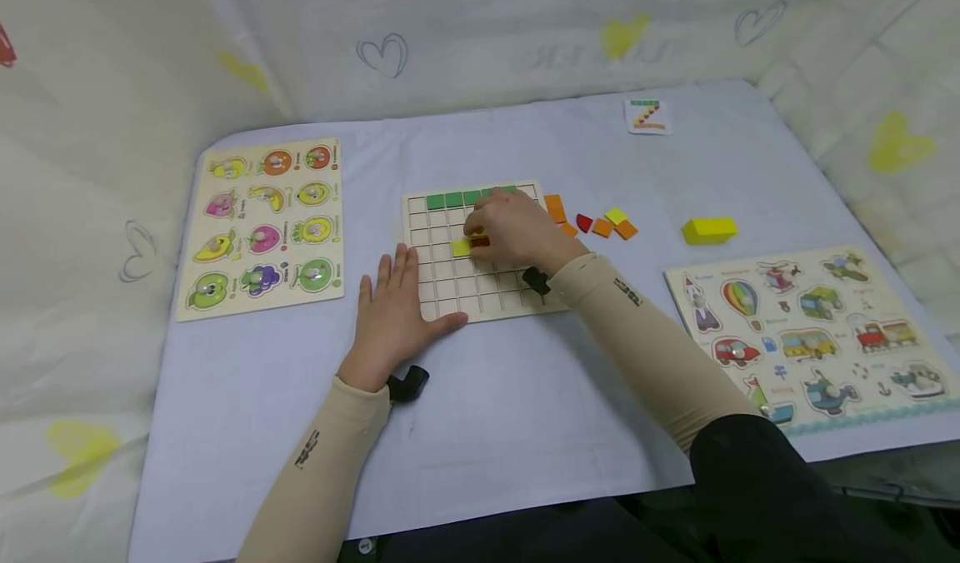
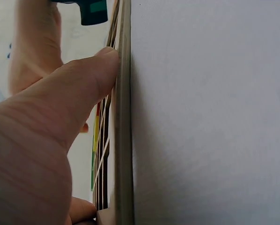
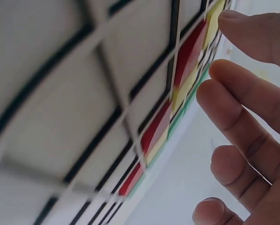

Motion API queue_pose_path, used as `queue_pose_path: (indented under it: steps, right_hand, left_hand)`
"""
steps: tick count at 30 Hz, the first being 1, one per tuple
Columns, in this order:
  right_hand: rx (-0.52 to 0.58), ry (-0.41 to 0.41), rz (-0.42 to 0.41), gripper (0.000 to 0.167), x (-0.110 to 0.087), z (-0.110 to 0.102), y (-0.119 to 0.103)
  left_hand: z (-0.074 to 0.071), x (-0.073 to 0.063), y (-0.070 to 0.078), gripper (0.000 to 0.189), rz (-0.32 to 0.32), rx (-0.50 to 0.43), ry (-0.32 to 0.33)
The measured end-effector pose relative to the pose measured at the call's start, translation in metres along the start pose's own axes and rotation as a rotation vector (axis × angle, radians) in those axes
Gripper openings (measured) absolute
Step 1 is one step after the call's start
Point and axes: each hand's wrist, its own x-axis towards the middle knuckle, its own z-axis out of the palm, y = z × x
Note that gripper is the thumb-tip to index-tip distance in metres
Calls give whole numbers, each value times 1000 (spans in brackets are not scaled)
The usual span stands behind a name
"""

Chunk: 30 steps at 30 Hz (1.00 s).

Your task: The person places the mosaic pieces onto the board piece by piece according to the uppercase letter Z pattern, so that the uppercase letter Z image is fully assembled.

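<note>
A wooden grid board [image 1: 442, 290] lies mid-table, with several green square tiles [image 1: 453, 200] along its far row. My left hand [image 1: 392, 317] rests spread at the board's near left corner, its thumb [image 2: 86, 77] along the near edge. Over the middle of the grid is my right hand [image 1: 517, 228], fingers slightly bent. Close to its fingertips are a yellow tile [image 1: 460, 248] and a dark red piece [image 1: 480, 241] in the grid. In the right wrist view the thumb [image 3: 259, 37] and fingers are apart with nothing between them; more red pieces [image 3: 156, 126] show in the grid.
Right of the board lie loose orange tiles [image 1: 602, 227], a red piece [image 1: 584, 223] and a yellow tile [image 1: 616, 215]. Farther out are a yellow block [image 1: 709, 231], a patterned card [image 1: 647, 117] and a vehicle puzzle [image 1: 772, 330]. A fruit puzzle [image 1: 240, 238] lies left.
</note>
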Motion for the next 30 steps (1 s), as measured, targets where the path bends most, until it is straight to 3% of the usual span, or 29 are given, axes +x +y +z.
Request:
queue_pose_path:
  steps: [4, 18, 30]
  right_hand:
    - [21, 22, 43, 25, -9, -6, 15]
    - [-21, -2, 345, 22, -66, -18, 100]
    - [-60, -41, 404, 19, -81, -18, 123]
  left_hand:
    - [-1, 0, 0, 128, -2, -4, 4]
    - [0, 0, -1, 129, 0, -15, 7]
    - [-1, -1, 1, 129, -6, -16, -12]
